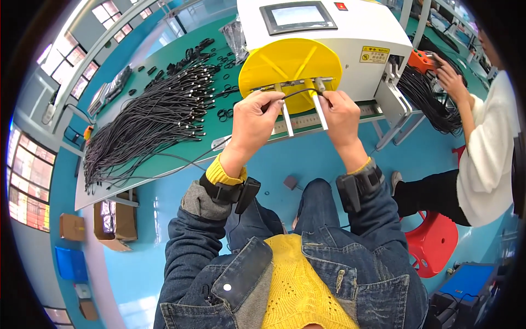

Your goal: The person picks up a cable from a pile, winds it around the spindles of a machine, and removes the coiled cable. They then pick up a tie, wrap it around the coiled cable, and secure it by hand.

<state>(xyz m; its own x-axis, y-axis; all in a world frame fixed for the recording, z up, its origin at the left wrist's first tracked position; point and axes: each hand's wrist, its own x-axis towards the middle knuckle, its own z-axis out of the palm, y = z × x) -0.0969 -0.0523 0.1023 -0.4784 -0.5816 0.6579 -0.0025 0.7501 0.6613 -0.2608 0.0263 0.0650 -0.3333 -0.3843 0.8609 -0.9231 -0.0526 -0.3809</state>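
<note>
A thin black cable [298,92] runs between my two hands, in front of a round yellow disc [263,63] on a white machine [359,33]. My left hand [256,118] pinches the cable left of two pale metal prongs [288,118] that stick out from the disc. At the right prong, my right hand [341,112] has its fingers closed on the cable's other side. The cable passes across the prongs near the disc; whether it touches them I cannot tell. From below my left hand, a length of cable trails left to the table.
A large bundle of black cables [148,118] covers the green table [170,57] at left, with small black rings [224,114] beside it. A co-worker [490,148] sits at right near more cables [427,101]. A red stool [435,244] and a cardboard box [115,222] stand on the floor.
</note>
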